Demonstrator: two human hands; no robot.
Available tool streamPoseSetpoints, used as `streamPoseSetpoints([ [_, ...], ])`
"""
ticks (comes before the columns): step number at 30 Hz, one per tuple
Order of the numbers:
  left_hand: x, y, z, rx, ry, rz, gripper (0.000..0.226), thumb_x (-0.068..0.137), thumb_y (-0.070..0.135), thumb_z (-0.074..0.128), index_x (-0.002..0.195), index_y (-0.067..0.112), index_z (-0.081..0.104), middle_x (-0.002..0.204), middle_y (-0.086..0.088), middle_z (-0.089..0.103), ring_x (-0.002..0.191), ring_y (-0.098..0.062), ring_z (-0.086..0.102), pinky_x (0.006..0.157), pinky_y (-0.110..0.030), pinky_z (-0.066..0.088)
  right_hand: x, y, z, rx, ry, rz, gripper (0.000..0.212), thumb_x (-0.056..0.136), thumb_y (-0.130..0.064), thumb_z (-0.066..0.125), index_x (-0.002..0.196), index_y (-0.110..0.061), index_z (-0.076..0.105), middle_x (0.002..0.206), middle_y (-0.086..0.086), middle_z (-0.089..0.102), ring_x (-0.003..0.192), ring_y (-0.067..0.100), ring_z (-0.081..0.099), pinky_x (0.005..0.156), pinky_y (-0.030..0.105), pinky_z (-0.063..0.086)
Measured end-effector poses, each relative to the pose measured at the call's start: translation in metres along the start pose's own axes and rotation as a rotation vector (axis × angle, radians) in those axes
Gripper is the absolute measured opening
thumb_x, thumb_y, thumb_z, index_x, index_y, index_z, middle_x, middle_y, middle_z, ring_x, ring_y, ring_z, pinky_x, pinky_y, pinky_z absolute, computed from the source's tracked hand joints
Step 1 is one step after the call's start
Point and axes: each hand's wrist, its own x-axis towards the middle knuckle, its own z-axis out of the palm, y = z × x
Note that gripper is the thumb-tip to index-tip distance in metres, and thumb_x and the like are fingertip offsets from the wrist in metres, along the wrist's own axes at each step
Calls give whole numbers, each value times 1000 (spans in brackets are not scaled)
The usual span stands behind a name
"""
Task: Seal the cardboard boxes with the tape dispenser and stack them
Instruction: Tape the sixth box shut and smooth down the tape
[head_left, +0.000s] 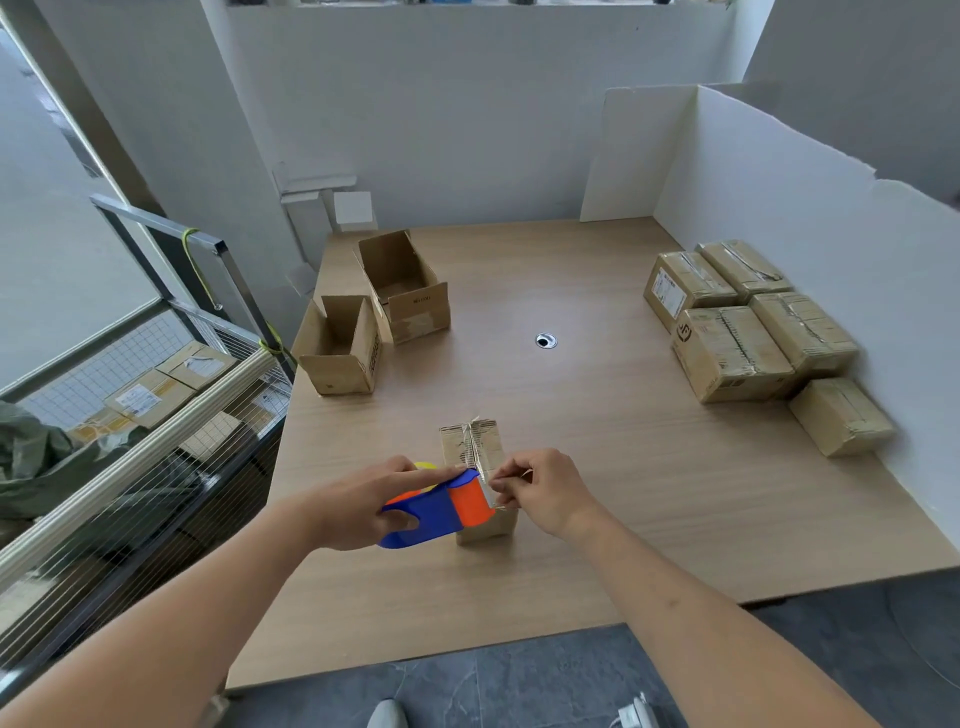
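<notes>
A small closed cardboard box stands on the wooden table near the front middle, with clear tape along its top seam. My left hand grips a blue and orange tape dispenser over the box's near end. My right hand pinches the clear tape end at the dispenser's mouth. Two open boxes stand at the far left: one nearer, one farther. Several taped boxes lie grouped at the right, and one smaller taped box sits just in front of them.
A white foam board wall borders the table's right and back. A cable hole sits mid-table. A wire cart with more boxes stands to the left. The table's front edge is near my arms.
</notes>
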Motion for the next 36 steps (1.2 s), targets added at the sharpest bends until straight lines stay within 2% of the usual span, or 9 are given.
streamPoseSetpoints([
  [7, -19, -42, 5, -86, -61, -124, 80, 98, 27, 60, 140, 78, 15, 122, 12, 47, 109, -14, 52, 100, -45, 47, 3, 33, -33, 72, 34, 154, 12, 87, 6, 74, 80, -3, 73, 64, 9, 69, 62, 21, 72, 63, 31, 63],
  [14, 6, -53, 25, -228, -100, -199, 75, 97, 25, 60, 137, 78, 26, 119, 9, 51, 107, -13, 52, 99, -41, 45, 16, 66, -14, 47, 42, 251, 12, 86, 6, 75, 80, -4, 75, 65, 10, 68, 58, 21, 71, 60, 35, 63],
  [19, 29, -71, 46, -245, -128, -248, 74, 96, 24, 60, 138, 75, 28, 117, 7, 51, 104, -14, 52, 96, -40, 45, 31, 91, 4, 37, 56, 278, 9, 85, 6, 75, 83, -3, 77, 67, 10, 70, 56, 18, 69, 57, 31, 61],
  [27, 55, -83, 60, -215, -137, -242, 75, 97, 23, 59, 142, 73, 25, 112, 4, 49, 100, -16, 50, 84, -33, 40, 45, 110, 19, 153, 3, 333, 17, 91, 2, 71, 86, -14, 74, 82, 15, 72, 62, 18, 69, 72, 47, 64],
  [28, 56, -83, 61, -214, -136, -239, 75, 97, 23, 59, 142, 73, 25, 112, 4, 49, 100, -16, 50, 85, -34, 41, 45, 109, 19, 142, 2, 329, 17, 93, -1, 71, 89, -17, 74, 88, 15, 73, 64, 17, 70, 70, 45, 64],
  [30, 57, -84, 60, -207, -141, -235, 76, 97, 22, 58, 142, 73, 25, 113, 4, 49, 102, -17, 50, 92, -38, 43, 43, 108, 19, 114, -15, 324, 24, 96, -12, 70, 110, -32, 70, 102, 6, 73, 66, 12, 67, 55, 29, 58],
  [32, 57, -85, 59, -206, -148, -232, 76, 97, 22, 59, 142, 73, 25, 114, 4, 49, 104, -18, 50, 96, -41, 44, 41, 108, 19, 59, -104, 350, 43, 100, -23, 64, 135, -45, 53, 113, -5, 68, 73, 7, 60, 54, 11, 45],
  [34, 57, -85, 60, -223, -148, -229, 76, 97, 23, 59, 142, 73, 26, 113, 6, 49, 104, -17, 50, 97, -41, 43, 40, 111, 24, -50, -153, 329, 44, 104, -19, 55, 144, -38, 51, 119, -8, 65, 98, 8, 63, 67, 3, 40],
  [36, 60, -83, 62, -231, -144, -220, 75, 96, 24, 59, 141, 74, 25, 111, 8, 48, 104, -16, 49, 98, -42, 43, 37, 112, 31, -151, 43, 261, 47, 103, -6, 46, 141, -30, 58, 124, -5, 65, 121, 16, 60, 84, 9, 40],
])
